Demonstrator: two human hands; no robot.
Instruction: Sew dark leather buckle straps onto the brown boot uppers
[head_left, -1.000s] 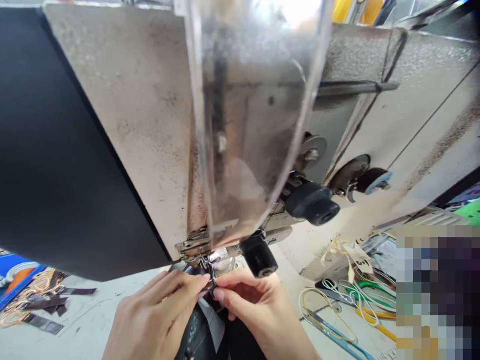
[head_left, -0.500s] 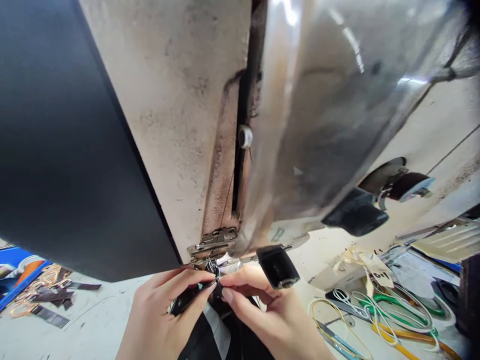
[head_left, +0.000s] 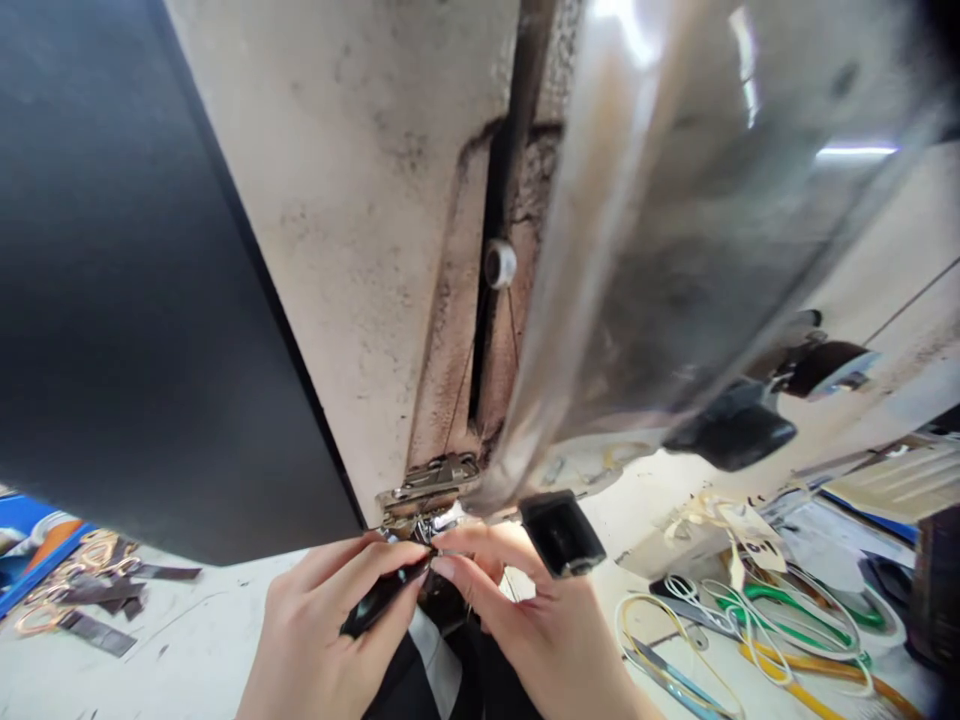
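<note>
My left hand [head_left: 322, 620] grips a glossy black strip-like piece [head_left: 375, 602] between thumb and fingers, just in front of the presser foot [head_left: 426, 527] of a sewing machine [head_left: 337, 200]. Close against its fingertips, my right hand [head_left: 544, 625] is closed in a pinch. What lies between those right fingertips is too small and covered to make out. The needle area is partly hidden behind the fingers. Below the hands, black cloth with a grey band [head_left: 439, 665] shows.
A large dark panel [head_left: 150, 300] fills the left side. Metal rings with dark straps [head_left: 97, 605] lie at lower left beside a blue tray [head_left: 22, 570]. A small black box-shaped part [head_left: 562, 535] juts out near my right hand. Scissors and coloured cords [head_left: 780, 620] lie at right.
The right fingertips have shifted slightly up and left, closer to the presser foot. My left hand keeps its grip on the black piece. The view has tilted a little.
</note>
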